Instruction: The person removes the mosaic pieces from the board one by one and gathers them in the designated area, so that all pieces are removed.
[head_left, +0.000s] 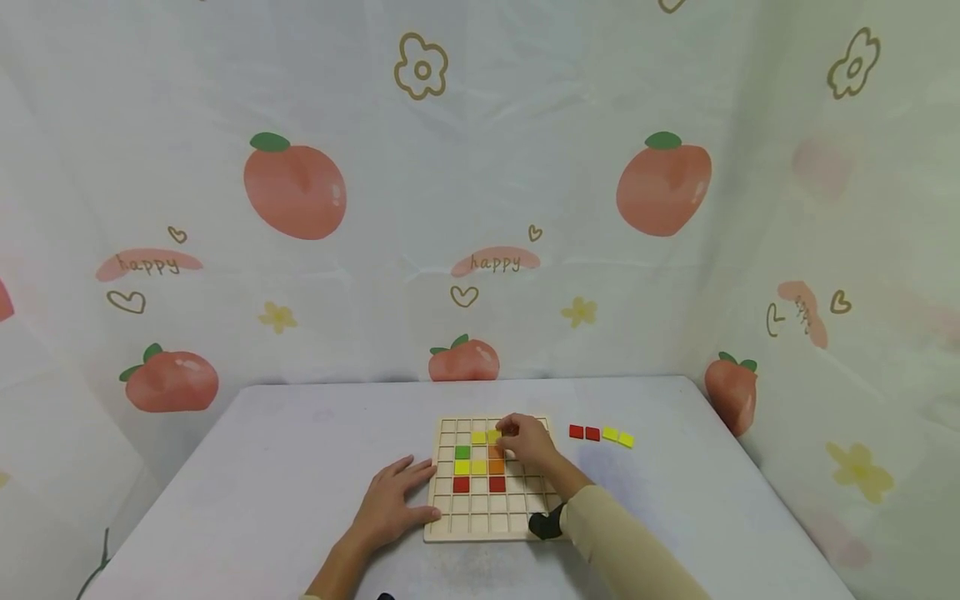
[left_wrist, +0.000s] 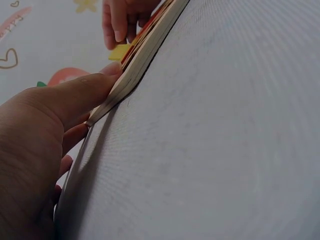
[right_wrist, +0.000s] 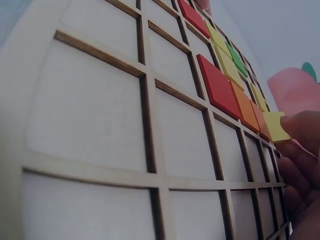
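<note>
A wooden grid board (head_left: 480, 523) lies on the white table. Square tiles sit in its cells: a green tile (head_left: 462, 452), two red ones, orange ones and several yellow ones. My right hand (head_left: 527, 442) is over the far part of the board, thumb and fingers pinching a yellow tile (right_wrist: 276, 126). That tile stands tilted at the grid, beside an orange tile (right_wrist: 245, 107). My left hand (head_left: 386, 504) rests at the board's left side with fingers extended. In the left wrist view its thumb (left_wrist: 95, 90) touches the board's edge (left_wrist: 145, 60).
Right of the board lie two red tiles (head_left: 584, 432) and two yellow tiles (head_left: 618, 437) on the table (head_left: 300, 467). A fruit-printed curtain (head_left: 480, 183) stands behind the table and along its sides. A black strap (head_left: 546, 523) is at my right wrist.
</note>
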